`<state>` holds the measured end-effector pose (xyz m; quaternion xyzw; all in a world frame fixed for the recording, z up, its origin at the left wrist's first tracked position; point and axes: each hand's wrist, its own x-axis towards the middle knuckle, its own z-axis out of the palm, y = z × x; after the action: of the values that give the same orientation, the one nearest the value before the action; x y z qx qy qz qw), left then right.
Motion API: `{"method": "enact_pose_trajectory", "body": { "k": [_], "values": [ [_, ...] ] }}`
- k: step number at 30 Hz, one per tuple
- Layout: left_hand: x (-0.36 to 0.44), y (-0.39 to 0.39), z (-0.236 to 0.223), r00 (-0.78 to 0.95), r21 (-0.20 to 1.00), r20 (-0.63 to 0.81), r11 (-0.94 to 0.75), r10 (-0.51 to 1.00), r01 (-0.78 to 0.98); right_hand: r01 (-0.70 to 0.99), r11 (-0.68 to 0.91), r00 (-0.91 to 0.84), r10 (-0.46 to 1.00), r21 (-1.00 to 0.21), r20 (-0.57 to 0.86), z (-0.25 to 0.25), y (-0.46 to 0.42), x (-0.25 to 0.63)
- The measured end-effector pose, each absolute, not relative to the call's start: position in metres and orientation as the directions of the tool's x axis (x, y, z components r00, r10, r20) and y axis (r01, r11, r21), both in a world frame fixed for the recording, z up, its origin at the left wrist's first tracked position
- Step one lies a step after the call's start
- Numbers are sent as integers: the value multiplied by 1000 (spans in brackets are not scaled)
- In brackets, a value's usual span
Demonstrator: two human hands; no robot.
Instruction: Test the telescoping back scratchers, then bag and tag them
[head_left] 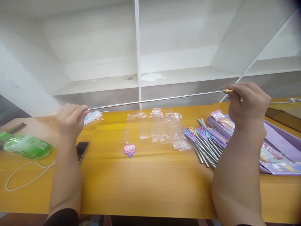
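1. Nearest the camera, both forearms [66, 169] are stretched over the tabletop [145, 191], either side of the clear bags [160, 128].
2. Above the bags, a thin metal rod [155, 100] is pinched by the left hand [70, 118] at one end and the right hand [251, 98] at its yellow end [228, 90].
3. Any pull is best kept along the rod's line, so that it is not bent.
4. Shorter rods [204, 147] are piled right of the bags.

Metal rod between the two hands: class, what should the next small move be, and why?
Perhaps ease the left hand toward the right hand to shorten the metal rod, if it telescopes: the two hands hold its ends, and it looks much longer than the piled rods.
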<state>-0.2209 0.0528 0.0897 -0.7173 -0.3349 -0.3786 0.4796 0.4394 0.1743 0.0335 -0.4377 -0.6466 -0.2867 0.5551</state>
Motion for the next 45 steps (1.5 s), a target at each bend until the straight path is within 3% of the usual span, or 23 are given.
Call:
{"method": "enact_pose_trajectory", "body": {
  "k": [4, 9, 15, 17, 22, 26, 33, 37, 42, 45],
  "values": [
    [-212, 48, 90, 494, -439, 859, -304, 135, 845, 868, 457, 38, 329, -194, 944, 37, 165, 429],
    [-206, 43, 89, 487, -424, 859, -317, 155, 849, 866, 448, 87, 303, -223, 949, 39, 165, 422],
    [-200, 37, 92, 512, -457, 850, -315, 119, 832, 908, 299, 189, 335, -294, 923, 41, 174, 421],
    [-189, 34, 91, 536, -481, 838, -322, 106, 816, 918, 309, 146, 323, -250, 935, 44, 168, 408],
    [-143, 33, 70, 578, -486, 798, -382, 172, 786, 865, 501, -108, 246, -31, 963, 53, 135, 331],
    [-127, 37, 57, 551, -447, 811, -396, 198, 802, 832, 554, -183, 304, -17, 935, 53, 121, 290],
    [-134, 34, 60, 534, -440, 816, -360, 221, 823, 868, 497, -176, 327, -11, 929, 49, 118, 287],
    [-123, 27, 59, 550, -443, 808, -397, 211, 804, 852, 519, -257, 306, 65, 917, 48, 106, 259],
    [-104, 18, 58, 630, -531, 747, -382, 211, 757, 784, 579, -409, 212, 223, 887, 33, 95, 219],
    [-98, 15, 61, 649, -555, 735, -375, 197, 743, 780, 575, -425, 199, 246, 883, 27, 97, 215]
  ]
}}
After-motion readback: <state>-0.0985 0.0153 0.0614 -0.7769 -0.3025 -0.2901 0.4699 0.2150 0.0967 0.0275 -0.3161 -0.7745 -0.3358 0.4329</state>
